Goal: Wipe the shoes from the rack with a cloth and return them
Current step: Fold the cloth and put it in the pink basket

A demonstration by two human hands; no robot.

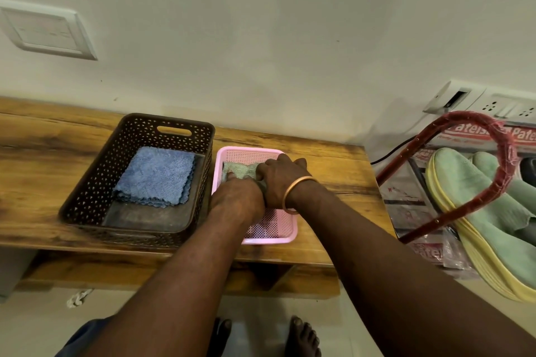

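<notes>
A grey-green cloth [242, 170] lies folded at the far end of a small pink basket [278, 233] on the wooden bench. Both my hands reach into that basket. My left hand [236, 197] lies on the cloth's near edge with its fingers on the fabric. My right hand [280, 180], with a gold bangle at the wrist, has its fingers curled over the cloth's right side. A pair of green shoes [475, 211] with yellow soles lies at the right, on the red-framed rack [475, 191].
A dark brown perforated basket [87, 191] stands left of the pink one and holds folded blue cloths [158, 175]. The wooden bench [37, 171] runs along the wall. Wall sockets [499, 104] and a black cable are behind the rack. My bare feet are on the floor below.
</notes>
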